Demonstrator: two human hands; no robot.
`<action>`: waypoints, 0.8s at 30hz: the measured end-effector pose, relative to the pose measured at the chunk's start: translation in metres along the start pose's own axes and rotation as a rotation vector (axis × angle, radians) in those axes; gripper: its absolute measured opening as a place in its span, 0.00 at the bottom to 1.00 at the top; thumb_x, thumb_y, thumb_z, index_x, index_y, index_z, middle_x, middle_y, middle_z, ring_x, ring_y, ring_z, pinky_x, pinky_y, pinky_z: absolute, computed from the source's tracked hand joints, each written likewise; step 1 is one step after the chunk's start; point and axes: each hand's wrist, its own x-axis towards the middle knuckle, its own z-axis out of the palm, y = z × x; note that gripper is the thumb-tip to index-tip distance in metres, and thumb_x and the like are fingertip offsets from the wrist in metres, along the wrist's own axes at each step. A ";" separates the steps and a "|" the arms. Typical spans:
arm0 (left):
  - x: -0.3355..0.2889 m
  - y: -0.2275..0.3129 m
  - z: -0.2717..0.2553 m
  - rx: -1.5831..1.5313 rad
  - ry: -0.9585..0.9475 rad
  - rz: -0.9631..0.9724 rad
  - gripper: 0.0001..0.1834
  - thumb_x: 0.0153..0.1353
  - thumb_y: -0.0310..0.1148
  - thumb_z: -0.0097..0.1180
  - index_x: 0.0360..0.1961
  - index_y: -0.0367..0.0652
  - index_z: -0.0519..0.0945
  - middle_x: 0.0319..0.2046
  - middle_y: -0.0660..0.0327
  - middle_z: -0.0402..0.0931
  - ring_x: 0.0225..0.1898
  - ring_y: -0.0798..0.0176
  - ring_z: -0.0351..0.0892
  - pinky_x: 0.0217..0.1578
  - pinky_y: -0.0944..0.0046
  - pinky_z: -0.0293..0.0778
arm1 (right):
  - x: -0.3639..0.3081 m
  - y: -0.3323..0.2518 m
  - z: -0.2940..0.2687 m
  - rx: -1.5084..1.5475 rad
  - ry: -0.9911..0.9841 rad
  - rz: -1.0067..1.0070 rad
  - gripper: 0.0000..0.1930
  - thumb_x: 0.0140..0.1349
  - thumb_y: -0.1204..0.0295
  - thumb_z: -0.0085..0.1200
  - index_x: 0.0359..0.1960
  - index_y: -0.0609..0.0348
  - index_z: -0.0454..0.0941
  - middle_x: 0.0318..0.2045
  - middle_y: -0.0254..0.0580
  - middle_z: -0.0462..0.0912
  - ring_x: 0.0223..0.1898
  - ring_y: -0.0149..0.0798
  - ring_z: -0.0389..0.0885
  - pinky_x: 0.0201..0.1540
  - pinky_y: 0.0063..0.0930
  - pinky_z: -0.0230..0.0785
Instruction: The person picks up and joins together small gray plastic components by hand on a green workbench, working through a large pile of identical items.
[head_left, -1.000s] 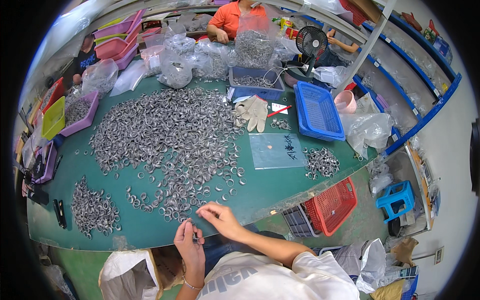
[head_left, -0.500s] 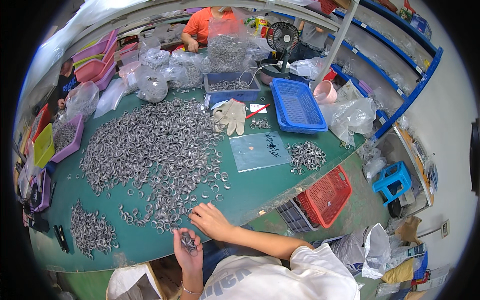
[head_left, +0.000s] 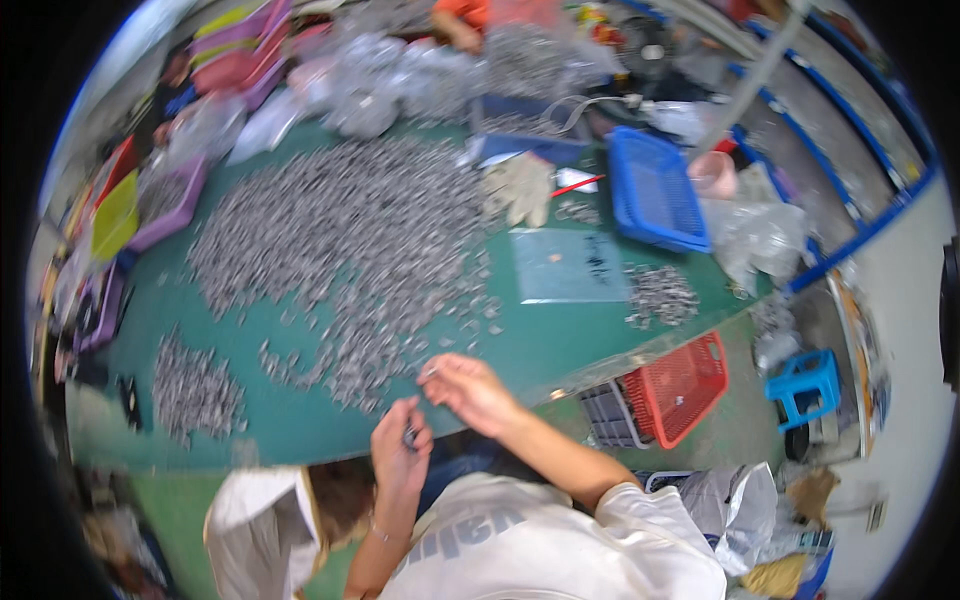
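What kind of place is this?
It looks like a small workshop or factory room, probably for metal parts. You can tell from the huge pile of little grey rings on the green worktable, and the storage shelves with blue edges.

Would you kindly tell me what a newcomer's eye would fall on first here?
Most likely the big spread of small grey rings across the green tabletop. Next, perhaps, the bright blue basket toward its right side, and the red basket below the tabletop's near right edge.
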 end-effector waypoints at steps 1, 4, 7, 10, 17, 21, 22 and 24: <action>-0.002 0.000 0.003 0.015 0.004 -0.016 0.15 0.64 0.35 0.47 0.44 0.34 0.73 0.22 0.65 0.65 0.17 0.73 0.63 0.14 0.76 0.57 | -0.005 -0.004 0.002 0.012 0.016 0.032 0.10 0.63 0.69 0.47 0.38 0.64 0.73 0.32 0.40 0.78 0.29 0.29 0.75 0.34 0.21 0.69; -0.006 -0.001 0.020 0.132 0.038 -0.028 0.14 0.63 0.31 0.48 0.47 0.36 0.71 0.22 0.64 0.67 0.17 0.73 0.64 0.12 0.77 0.57 | -0.021 -0.009 0.001 0.098 -0.019 0.074 0.11 0.64 0.68 0.46 0.40 0.64 0.72 0.33 0.40 0.79 0.31 0.28 0.75 0.34 0.20 0.68; -0.007 -0.002 0.017 0.114 -0.001 0.037 0.13 0.63 0.31 0.48 0.46 0.36 0.73 0.23 0.62 0.69 0.18 0.72 0.67 0.12 0.76 0.60 | -0.027 -0.005 0.002 -0.135 0.018 0.054 0.11 0.64 0.69 0.46 0.41 0.64 0.73 0.32 0.38 0.79 0.30 0.27 0.74 0.36 0.18 0.66; -0.009 -0.005 0.015 0.142 -0.029 0.085 0.13 0.62 0.32 0.49 0.43 0.35 0.74 0.24 0.62 0.70 0.17 0.72 0.67 0.12 0.76 0.60 | -0.031 0.000 0.007 -0.467 0.087 -0.055 0.11 0.64 0.70 0.46 0.41 0.65 0.73 0.32 0.38 0.79 0.31 0.25 0.73 0.37 0.17 0.65; 0.000 -0.010 0.012 0.110 0.062 -0.090 0.09 0.61 0.35 0.53 0.31 0.39 0.75 0.23 0.63 0.72 0.17 0.72 0.69 0.13 0.76 0.61 | -0.038 -0.004 0.014 -0.943 0.122 -0.377 0.09 0.56 0.78 0.53 0.39 0.65 0.75 0.26 0.34 0.78 0.26 0.23 0.71 0.30 0.18 0.64; -0.003 -0.007 0.004 -0.117 -0.059 -0.115 0.11 0.62 0.39 0.50 0.29 0.41 0.72 0.28 0.61 0.71 0.20 0.71 0.68 0.13 0.76 0.60 | -0.030 -0.012 0.002 -1.145 0.211 -0.459 0.09 0.55 0.81 0.52 0.38 0.64 0.75 0.29 0.36 0.77 0.29 0.28 0.73 0.34 0.20 0.65; -0.004 -0.006 0.001 -0.124 -0.065 -0.093 0.12 0.63 0.39 0.48 0.28 0.42 0.71 0.29 0.60 0.71 0.19 0.71 0.67 0.13 0.76 0.60 | -0.029 -0.015 0.002 -1.282 0.218 -0.489 0.09 0.53 0.81 0.54 0.37 0.64 0.76 0.29 0.38 0.77 0.30 0.31 0.74 0.35 0.23 0.65; -0.004 -0.006 -0.003 -0.136 -0.081 -0.053 0.14 0.65 0.40 0.44 0.27 0.43 0.69 0.30 0.59 0.70 0.19 0.72 0.65 0.13 0.77 0.59 | -0.023 -0.011 0.003 -1.506 0.088 -0.731 0.11 0.48 0.80 0.58 0.35 0.62 0.78 0.32 0.42 0.76 0.34 0.40 0.73 0.37 0.28 0.65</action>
